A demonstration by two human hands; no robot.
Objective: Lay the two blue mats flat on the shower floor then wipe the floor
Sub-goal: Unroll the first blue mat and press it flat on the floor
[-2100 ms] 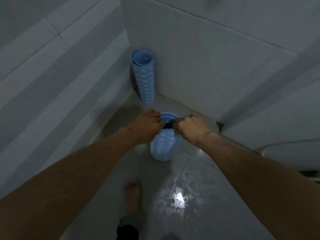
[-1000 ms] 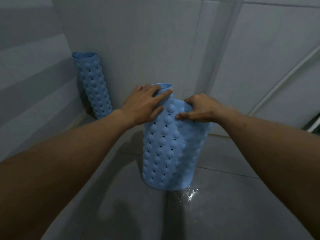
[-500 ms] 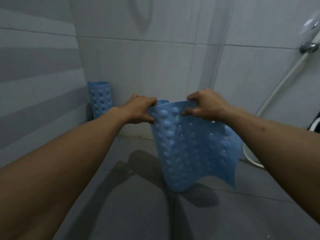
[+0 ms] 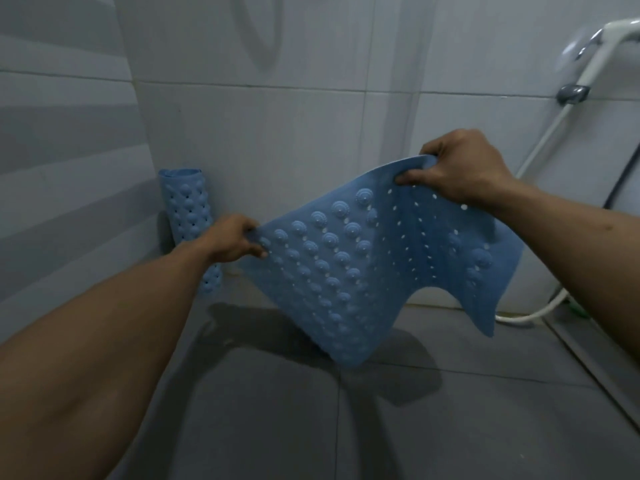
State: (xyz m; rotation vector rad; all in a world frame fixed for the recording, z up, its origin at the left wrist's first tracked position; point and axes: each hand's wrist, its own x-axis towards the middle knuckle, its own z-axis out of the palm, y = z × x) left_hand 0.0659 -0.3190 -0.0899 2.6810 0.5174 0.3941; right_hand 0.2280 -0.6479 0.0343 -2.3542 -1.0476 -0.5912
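Both hands are up and well apart, each clamped on a top corner of the unrolled blue mat [image 4: 363, 265]: the left hand [image 4: 230, 242] pinches the lower corner at centre left of the frame, the right hand [image 4: 464, 171] grips the higher corner at upper right, so the top edge slopes up from left to right. The mat hangs in the air between them, bumpy side facing the camera, dotted with small holes, its lower edge curling and wavy just above the shower floor [image 4: 346, 427], where it throws a dark shadow. Behind the left wrist, the rolled blue mat [image 4: 187, 209] stands upright in the corner against the tiled wall [image 4: 277, 133]. At the right edge of the frame a white shower hose [image 4: 540, 147] runs down from its wall fitting and loops onto the floor.
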